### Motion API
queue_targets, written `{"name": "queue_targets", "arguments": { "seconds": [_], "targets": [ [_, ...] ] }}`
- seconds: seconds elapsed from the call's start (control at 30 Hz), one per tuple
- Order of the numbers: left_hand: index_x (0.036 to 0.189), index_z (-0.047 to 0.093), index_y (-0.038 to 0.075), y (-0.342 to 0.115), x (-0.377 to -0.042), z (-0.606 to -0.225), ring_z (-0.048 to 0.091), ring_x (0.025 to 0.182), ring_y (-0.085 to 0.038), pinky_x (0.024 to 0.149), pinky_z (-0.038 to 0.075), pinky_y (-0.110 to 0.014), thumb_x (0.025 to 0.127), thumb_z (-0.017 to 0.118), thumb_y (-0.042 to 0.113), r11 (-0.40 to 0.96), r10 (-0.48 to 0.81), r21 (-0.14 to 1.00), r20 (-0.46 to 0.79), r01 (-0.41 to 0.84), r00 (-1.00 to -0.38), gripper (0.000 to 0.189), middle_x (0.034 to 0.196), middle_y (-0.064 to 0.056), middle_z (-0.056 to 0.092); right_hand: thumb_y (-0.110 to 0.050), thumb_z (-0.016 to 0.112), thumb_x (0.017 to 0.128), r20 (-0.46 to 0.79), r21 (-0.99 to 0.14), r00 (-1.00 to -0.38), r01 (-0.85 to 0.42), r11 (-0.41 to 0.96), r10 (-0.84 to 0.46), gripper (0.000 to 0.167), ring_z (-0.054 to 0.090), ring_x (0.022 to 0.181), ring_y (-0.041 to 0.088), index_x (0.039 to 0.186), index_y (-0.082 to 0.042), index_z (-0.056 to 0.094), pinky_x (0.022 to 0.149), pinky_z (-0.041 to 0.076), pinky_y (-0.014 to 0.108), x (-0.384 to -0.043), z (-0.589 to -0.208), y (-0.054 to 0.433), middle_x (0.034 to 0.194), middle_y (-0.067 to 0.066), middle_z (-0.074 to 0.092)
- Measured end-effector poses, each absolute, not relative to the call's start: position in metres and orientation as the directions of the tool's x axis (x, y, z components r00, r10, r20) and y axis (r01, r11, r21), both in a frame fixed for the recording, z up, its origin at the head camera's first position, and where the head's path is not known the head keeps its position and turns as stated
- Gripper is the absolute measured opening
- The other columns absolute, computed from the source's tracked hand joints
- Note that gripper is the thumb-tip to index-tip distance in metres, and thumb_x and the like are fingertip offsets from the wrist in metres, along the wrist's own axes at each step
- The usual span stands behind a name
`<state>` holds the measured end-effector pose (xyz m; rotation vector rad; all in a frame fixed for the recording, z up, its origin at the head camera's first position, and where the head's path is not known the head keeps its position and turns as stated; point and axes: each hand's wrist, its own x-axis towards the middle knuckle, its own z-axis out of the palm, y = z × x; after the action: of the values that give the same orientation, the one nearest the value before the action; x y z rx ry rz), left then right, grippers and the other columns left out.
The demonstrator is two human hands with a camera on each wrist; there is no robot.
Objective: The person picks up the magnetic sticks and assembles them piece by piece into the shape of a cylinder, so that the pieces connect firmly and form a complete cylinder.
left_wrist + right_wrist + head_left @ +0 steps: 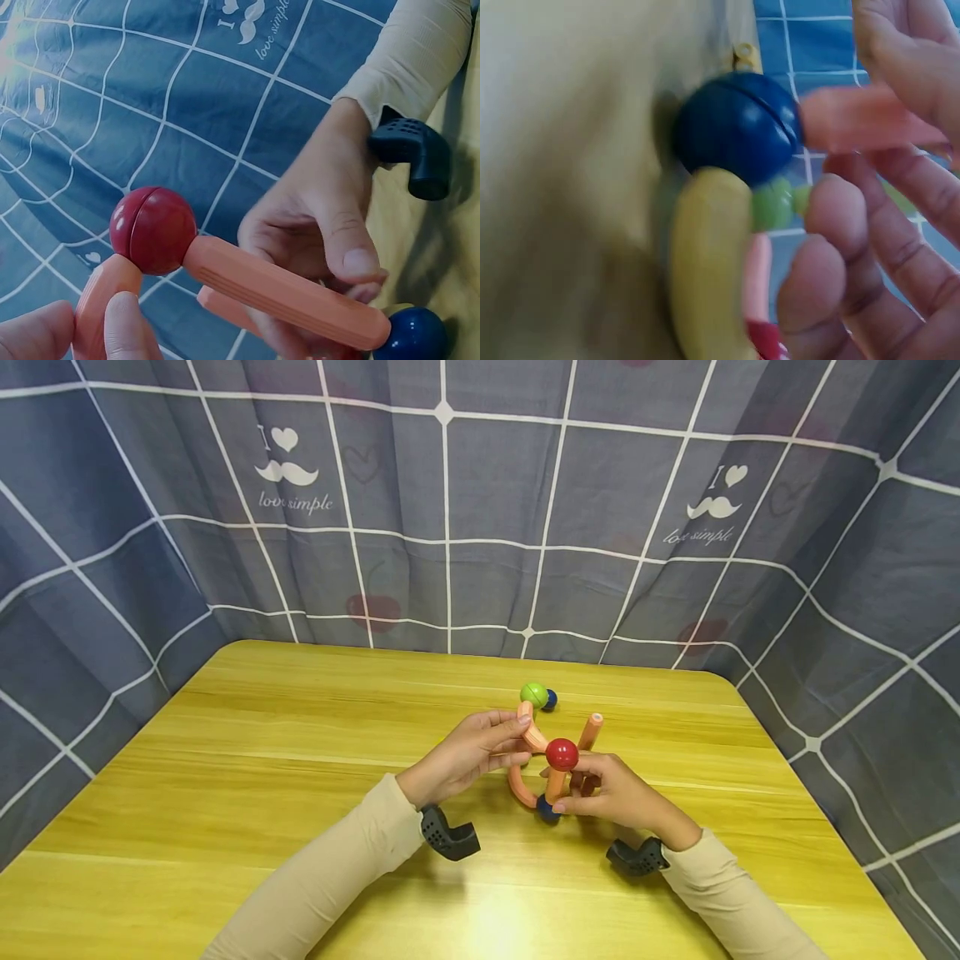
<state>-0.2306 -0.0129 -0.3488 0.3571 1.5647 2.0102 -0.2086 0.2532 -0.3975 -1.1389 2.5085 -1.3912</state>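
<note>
My left hand (476, 753) pinches a curved orange rod (534, 739) between thumb and fingers. That rod meets a red ball (562, 754), which tops a straight orange rod (289, 291) leading down to a blue ball (548, 810). Beside this straight rod is my right hand (617, 789), its fingers loosely bent around the rod's far side without a clear grip. Low down, another curved orange rod (521, 787) runs to the blue ball. In the right wrist view, a yellow rod (711, 262) also overlaps the ball's lower edge.
Behind the hands are a green ball (534, 695) and a small blue ball (551, 699). A further orange rod (592, 731) slants up past the right hand, which partly hides its lower end. Checked curtains (487, 510) surround the wooden table (225, 793).
</note>
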Motion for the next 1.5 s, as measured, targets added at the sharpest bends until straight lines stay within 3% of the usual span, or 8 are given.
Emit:
{"name": "queue_targets", "arguments": {
  "seconds": [0.2, 0.33, 0.5, 0.6, 0.8, 1.0, 1.23, 1.5],
  "targets": [
    [0.114, 0.070, 0.003, -0.009, -0.230, -0.351, 0.069, 0.112, -0.018, 0.097, 0.060, -0.028, 0.116, 0.053, 0.033, -0.111, 0.584, 0.966, -0.128, -0.234, -0.802, 0.035, 0.111, -0.003, 0.074, -0.003, 0.082, 0.095, 0.107, -0.768, -0.755, -0.476, 0.429, -0.647, 0.012, 0.065, 0.078, 0.008, 0.106, -0.002, 0.075, 0.071, 0.058, 0.027, -0.213, -0.376, 0.280, 0.093, 0.004, 0.072],
    [0.114, 0.067, 0.007, -0.009, -0.226, -0.354, 0.067, 0.111, -0.021, 0.091, 0.061, -0.028, 0.114, 0.049, 0.046, -0.084, 0.587, 0.963, -0.161, -0.257, -0.793, 0.043, 0.119, -0.006, 0.069, -0.005, 0.076, 0.100, -0.036, -0.735, -0.800, -0.384, 0.558, -0.599, 0.005, 0.059, 0.074, 0.009, 0.098, -0.003, 0.072, 0.066, 0.052, 0.025, -0.217, -0.372, 0.299, 0.085, -0.003, 0.066],
    [0.142, 0.056, 0.002, -0.012, -0.216, -0.362, 0.068, 0.099, -0.020, 0.079, 0.053, -0.026, 0.100, 0.058, 0.030, 0.030, 0.623, 0.974, -0.195, -0.227, -0.758, 0.050, 0.144, -0.020, 0.058, -0.009, 0.073, 0.104, -0.123, -0.790, -0.876, -0.198, 0.581, -0.466, 0.033, 0.059, 0.068, 0.018, 0.129, 0.006, 0.057, 0.059, 0.053, 0.030, -0.224, -0.386, 0.304, 0.089, 0.005, 0.061],
    [0.152, 0.049, 0.001, -0.012, -0.210, -0.369, 0.064, 0.106, -0.020, 0.078, 0.050, -0.028, 0.093, 0.068, 0.017, 0.153, 0.652, 0.978, -0.207, -0.141, -0.730, 0.064, 0.152, -0.020, 0.053, -0.011, 0.071, 0.106, -0.107, -0.836, -0.891, -0.160, 0.525, -0.442, 0.052, 0.060, 0.071, 0.021, 0.148, 0.008, 0.047, 0.059, 0.056, 0.031, -0.230, -0.398, 0.298, 0.098, 0.011, 0.060],
    [0.155, 0.047, 0.000, -0.007, -0.202, -0.381, 0.058, 0.124, -0.025, 0.090, 0.054, -0.030, 0.096, 0.080, 0.014, 0.322, 0.720, 0.942, -0.178, 0.095, -0.671, 0.069, 0.143, -0.015, 0.055, -0.009, 0.071, 0.106, -0.028, -0.844, -0.901, -0.210, 0.494, -0.432, 0.036, 0.057, 0.065, 0.018, 0.136, 0.006, 0.060, 0.054, 0.054, 0.029, -0.233, -0.409, 0.285, 0.095, 0.011, 0.062],
    [0.153, 0.050, 0.000, -0.010, -0.194, -0.384, 0.060, 0.105, -0.017, 0.087, 0.051, -0.029, 0.095, 0.085, 0.020, 0.438, 0.705, 0.850, -0.122, 0.294, -0.699, 0.071, 0.130, -0.011, 0.060, -0.009, 0.075, 0.103, -0.028, -0.837, -0.910, -0.205, 0.507, -0.414, 0.023, 0.055, 0.060, 0.016, 0.120, 0.002, 0.065, 0.053, 0.050, 0.026, -0.229, -0.411, 0.279, 0.088, 0.007, 0.064],
    [0.128, 0.062, 0.008, -0.028, -0.198, -0.399, 0.054, 0.083, -0.015, 0.072, 0.045, -0.030, 0.101, 0.080, 0.027, 0.479, 0.659, 0.773, -0.003, 0.417, -0.752, 0.038, 0.105, -0.003, 0.059, -0.014, 0.078, 0.102, -0.020, -0.817, -0.891, -0.246, 0.522, -0.453, 0.022, 0.055, 0.058, 0.014, 0.114, -0.001, 0.065, 0.053, 0.048, 0.026, -0.227, -0.410, 0.267, 0.082, 0.005, 0.064],
    [0.133, 0.063, 0.003, -0.040, -0.197, -0.403, 0.053, 0.084, -0.016, 0.072, 0.045, -0.031, 0.106, 0.075, 0.025, 0.498, 0.655, 0.703, 0.077, 0.507, -0.751, 0.036, 0.103, -0.003, 0.058, -0.013, 0.086, 0.095, -0.039, -0.831, -0.855, -0.260, 0.493, -0.517, 0.030, 0.056, 0.058, 0.011, 0.110, 0.000, 0.064, 0.053, 0.049, 0.025, -0.236, -0.410, 0.267, 0.082, 0.003, 0.063]
  ]
}}
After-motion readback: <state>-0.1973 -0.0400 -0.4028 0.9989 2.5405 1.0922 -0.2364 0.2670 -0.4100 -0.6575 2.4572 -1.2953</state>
